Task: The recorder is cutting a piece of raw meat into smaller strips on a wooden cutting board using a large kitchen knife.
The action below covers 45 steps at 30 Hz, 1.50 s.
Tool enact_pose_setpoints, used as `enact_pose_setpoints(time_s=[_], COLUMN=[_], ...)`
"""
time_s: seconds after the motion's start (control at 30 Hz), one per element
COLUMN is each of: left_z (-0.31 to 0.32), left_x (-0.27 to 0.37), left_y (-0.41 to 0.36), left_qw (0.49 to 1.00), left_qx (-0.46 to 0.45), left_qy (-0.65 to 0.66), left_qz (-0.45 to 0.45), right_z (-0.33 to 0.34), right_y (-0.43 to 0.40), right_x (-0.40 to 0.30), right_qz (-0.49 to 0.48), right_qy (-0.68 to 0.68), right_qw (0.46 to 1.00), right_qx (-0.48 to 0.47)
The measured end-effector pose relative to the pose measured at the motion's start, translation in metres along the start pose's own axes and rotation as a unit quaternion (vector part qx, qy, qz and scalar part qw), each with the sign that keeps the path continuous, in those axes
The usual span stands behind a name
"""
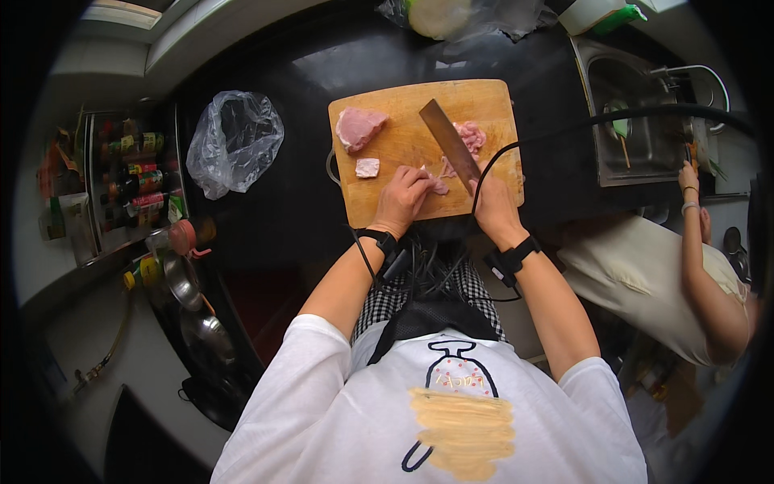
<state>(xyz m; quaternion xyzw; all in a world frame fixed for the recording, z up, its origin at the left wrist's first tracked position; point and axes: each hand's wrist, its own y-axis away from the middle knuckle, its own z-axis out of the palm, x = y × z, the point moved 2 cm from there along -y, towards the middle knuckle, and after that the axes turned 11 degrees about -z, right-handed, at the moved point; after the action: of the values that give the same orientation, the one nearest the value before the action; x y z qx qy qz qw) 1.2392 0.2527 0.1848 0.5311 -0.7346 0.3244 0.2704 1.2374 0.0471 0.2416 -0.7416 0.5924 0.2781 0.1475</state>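
Observation:
On the wooden cutting board (399, 100), my left hand (400, 199) presses its fingertips on a small piece of raw meat (438, 184). My right hand (497, 206) grips a cleaver (448, 140), whose broad blade points up and to the left across the board. A pile of cut raw meat (471, 137) lies to the right of the blade, partly behind it. At the board's upper left is a larger chunk of raw meat (360, 128), with a small pale, fatty piece (367, 168) below it. The cleaver's handle is hidden in my right hand.
A clear plastic bag (233, 145) lies left of the board. Bottles (145, 181) stand at the far left. A steel sink (629, 85) is at the right, where another person (653, 278) stands. A black cable (580, 124) crosses over the counter and board.

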Motion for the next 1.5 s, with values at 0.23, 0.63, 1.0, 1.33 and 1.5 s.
enact_pose_setpoints(time_s=[0.23, 0.63, 1.0, 1.33, 1.5], left_z=[-0.001, 0.002, -0.002, 0.002, 0.009], left_x=[-0.001, 0.004, 0.002, -0.002, -0.011], left_y=[0.001, -0.001, 0.0, 0.002, 0.007], left_qw=[1.0, 0.999, 0.998, 0.999, 0.999], left_qx=[0.008, 0.01, 0.018, 0.017, 0.025], left_qy=[-0.014, -0.029, -0.05, -0.031, -0.039], left_qz=[0.005, 0.027, 0.032, 0.001, -0.004], right_z=[-0.021, 0.008, -0.024, 0.011, -0.009], right_y=[0.03, 0.015, 0.059, 0.021, 0.034], right_x=[-0.016, 0.003, -0.024, -0.029, -0.026], right_qz=[-0.051, 0.046, -0.038, -0.031, -0.051], right_qy=[0.09, -0.013, 0.091, 0.123, 0.085], right_qw=[0.994, 0.998, 0.99, 0.987, 0.99], right_qx=[-0.041, 0.027, -0.103, -0.104, -0.104])
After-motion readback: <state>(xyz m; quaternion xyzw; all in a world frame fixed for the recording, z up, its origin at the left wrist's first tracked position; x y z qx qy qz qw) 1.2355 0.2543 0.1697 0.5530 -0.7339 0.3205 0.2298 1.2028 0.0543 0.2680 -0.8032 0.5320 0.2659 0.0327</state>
